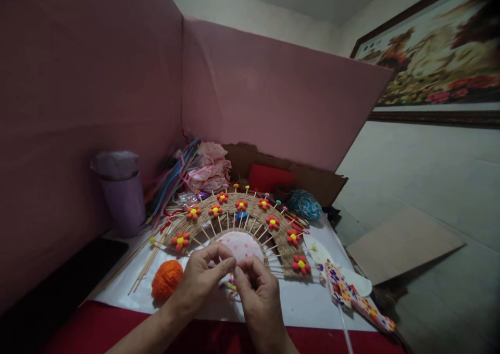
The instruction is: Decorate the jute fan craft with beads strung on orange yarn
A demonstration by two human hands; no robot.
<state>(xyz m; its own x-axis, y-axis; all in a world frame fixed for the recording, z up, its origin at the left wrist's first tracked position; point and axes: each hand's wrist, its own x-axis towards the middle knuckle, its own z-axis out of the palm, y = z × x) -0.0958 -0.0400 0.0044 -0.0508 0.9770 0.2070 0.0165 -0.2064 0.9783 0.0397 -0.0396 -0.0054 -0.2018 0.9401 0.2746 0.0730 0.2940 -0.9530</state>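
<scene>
My left hand [205, 275] and right hand [261, 291] are meeting before the woven arch [228, 209], probably for steadiness, fingers [242, 285] pinched, whether on anything I cannot tell.

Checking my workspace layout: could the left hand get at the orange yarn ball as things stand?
Probably yes: the orange yarn ball sits beside the left hand, with nothing visibly blocking it, though that hand would first need to draw back from the right hand.
</scene>
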